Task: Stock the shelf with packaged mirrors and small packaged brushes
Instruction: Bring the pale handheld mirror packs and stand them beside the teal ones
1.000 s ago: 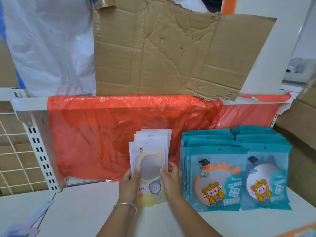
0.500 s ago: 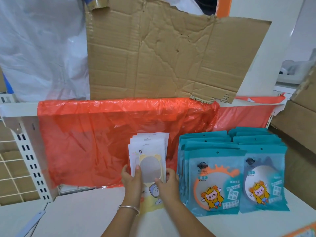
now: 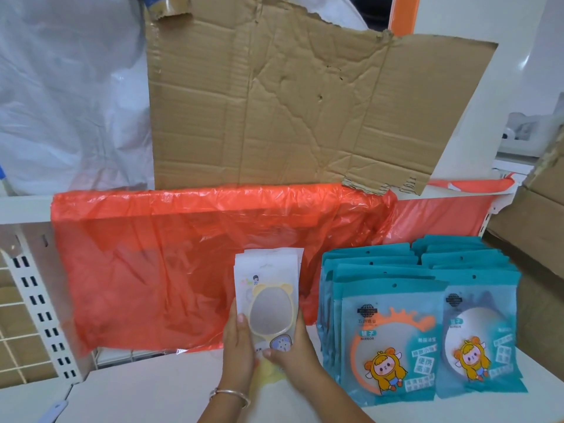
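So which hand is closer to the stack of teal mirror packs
The right hand. It holds the white mirror packs on the side facing the teal mirror packs; the left hand grips their far side.

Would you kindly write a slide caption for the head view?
Both hands, left hand and right hand, stand a stack of white-packaged mirrors beside two rows of teal mirror packs.

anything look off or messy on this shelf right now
The torn, creased cardboard sheet propped behind the shelf has ragged edges. The red plastic sheet hangs crumpled over the back rail. The white mirror packs held between the left hand and right hand are fanned unevenly, unlike the tidy teal packs.
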A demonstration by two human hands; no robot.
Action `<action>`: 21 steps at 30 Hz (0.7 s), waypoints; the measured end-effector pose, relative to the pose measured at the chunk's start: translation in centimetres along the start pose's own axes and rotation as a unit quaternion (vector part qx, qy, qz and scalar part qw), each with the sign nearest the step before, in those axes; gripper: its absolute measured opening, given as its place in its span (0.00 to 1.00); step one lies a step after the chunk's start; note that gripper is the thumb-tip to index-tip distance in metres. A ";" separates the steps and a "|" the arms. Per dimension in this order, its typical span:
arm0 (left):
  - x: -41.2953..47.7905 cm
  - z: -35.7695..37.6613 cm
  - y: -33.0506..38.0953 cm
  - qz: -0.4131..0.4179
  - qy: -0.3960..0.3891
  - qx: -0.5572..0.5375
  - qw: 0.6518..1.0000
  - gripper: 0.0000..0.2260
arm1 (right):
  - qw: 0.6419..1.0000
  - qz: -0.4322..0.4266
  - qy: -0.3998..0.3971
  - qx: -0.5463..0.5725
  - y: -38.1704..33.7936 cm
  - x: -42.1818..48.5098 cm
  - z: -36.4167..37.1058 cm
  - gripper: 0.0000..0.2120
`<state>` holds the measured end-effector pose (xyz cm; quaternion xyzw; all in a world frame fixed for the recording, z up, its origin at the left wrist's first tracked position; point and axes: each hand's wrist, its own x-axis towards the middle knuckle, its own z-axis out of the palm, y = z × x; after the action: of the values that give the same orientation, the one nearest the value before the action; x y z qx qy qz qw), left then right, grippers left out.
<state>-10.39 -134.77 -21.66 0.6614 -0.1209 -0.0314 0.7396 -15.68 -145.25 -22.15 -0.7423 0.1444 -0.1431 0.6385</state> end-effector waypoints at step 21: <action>0.7 -0.4 0.4 -0.054 -0.029 0.079 0.995 0.45 | 0.988 0.038 0.107 -0.105 0.8 -0.2 1.1 0.62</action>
<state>-9.71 -134.46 -21.22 0.7224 -0.1087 -0.0805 0.6781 -15.43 -144.33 -23.07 -0.7796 0.2543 -0.1816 0.5428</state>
